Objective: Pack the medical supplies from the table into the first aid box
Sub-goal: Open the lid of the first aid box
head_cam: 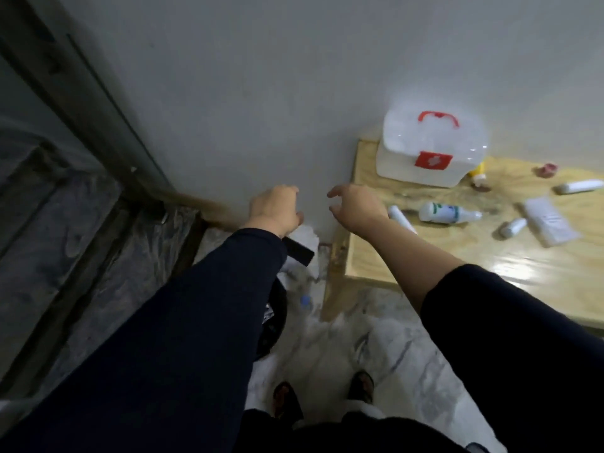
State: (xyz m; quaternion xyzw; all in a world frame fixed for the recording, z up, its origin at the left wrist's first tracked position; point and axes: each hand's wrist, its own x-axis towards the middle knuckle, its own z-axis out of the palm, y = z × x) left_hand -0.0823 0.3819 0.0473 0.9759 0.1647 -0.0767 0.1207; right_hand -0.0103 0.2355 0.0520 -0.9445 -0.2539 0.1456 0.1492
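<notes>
A translucent white first aid box (431,148) with a red handle and red latch stands shut at the back left corner of a wooden table (457,256). Scattered on the table lie a white bottle with green print (447,212), a white tube (400,217), a small white bottle (513,227), a flat clear packet (550,220), another white tube (580,186), a pink roll (547,170) and a yellow item (478,174) behind the box. My right hand (356,207) hovers at the table's left edge, fingers spread, holding nothing. My left hand (276,209) is curled loosely left of the table, before the wall.
A grey wall (261,93) rises behind the table. A dark window frame (81,109) and a stone ledge run along the left. On the marble floor below sit a black bin (274,318), white paper and a small bottle cap. My feet show at the bottom.
</notes>
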